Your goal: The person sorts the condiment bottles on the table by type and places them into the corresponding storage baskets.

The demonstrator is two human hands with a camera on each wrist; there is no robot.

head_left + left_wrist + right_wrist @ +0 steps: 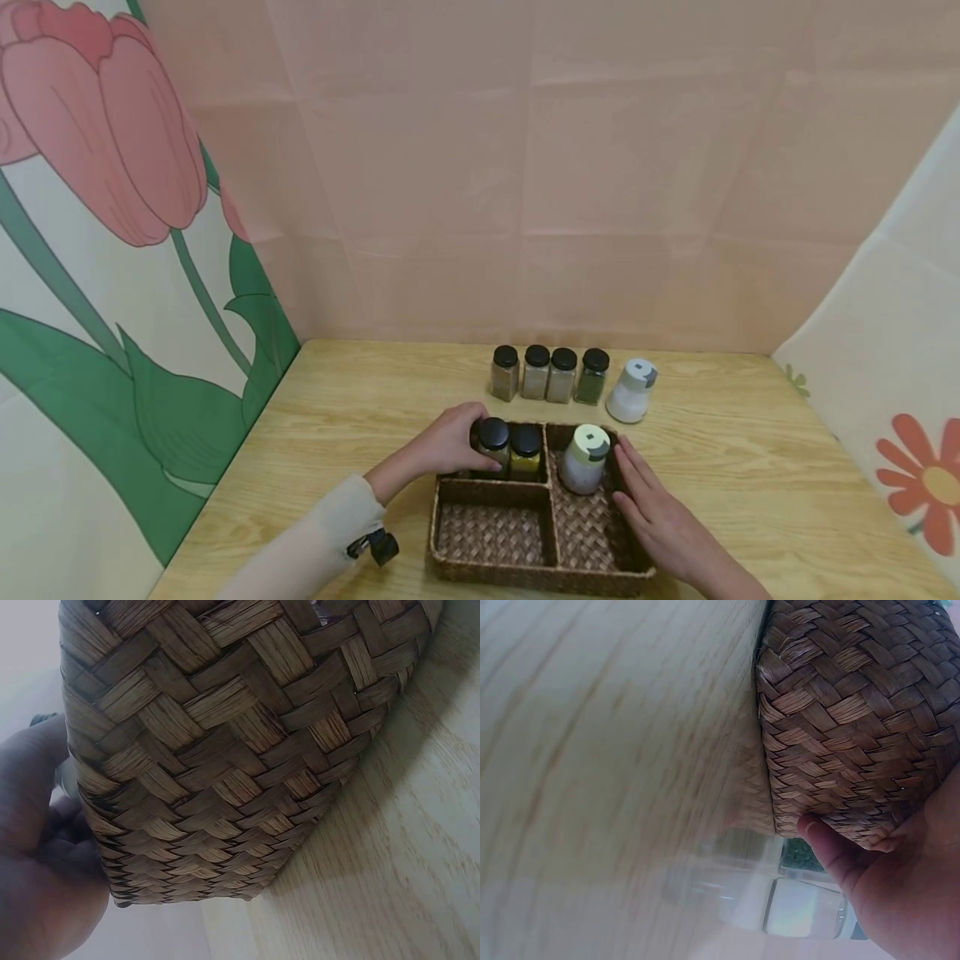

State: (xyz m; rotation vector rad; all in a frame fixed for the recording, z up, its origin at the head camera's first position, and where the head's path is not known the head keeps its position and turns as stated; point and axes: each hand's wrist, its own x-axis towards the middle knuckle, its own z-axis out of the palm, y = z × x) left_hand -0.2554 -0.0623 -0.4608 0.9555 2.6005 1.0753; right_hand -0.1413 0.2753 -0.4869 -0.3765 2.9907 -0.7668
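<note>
A brown woven basket (495,575) with three compartments sits on the table. My left hand (455,442) reaches over its back left corner and holds a black-lidded spice jar (493,435), thumb in front. Right beside that jar, in the same compartment, stands another with yellow contents (525,454). A shaker with a pale yellow-green top (585,458) stands at the back of the long right compartment. My right hand (656,517) rests along the basket's right wall with fingers extended. The wrist views show both hands at the woven outer walls (217,750) (855,712).
Behind the basket, several black-lidded spice jars (550,375) stand in a row, with a white shaker (632,392) at their right. The front left compartment (491,533) shows its bare woven floor. A pink cloth backdrop (525,208) hangs at the table's back edge.
</note>
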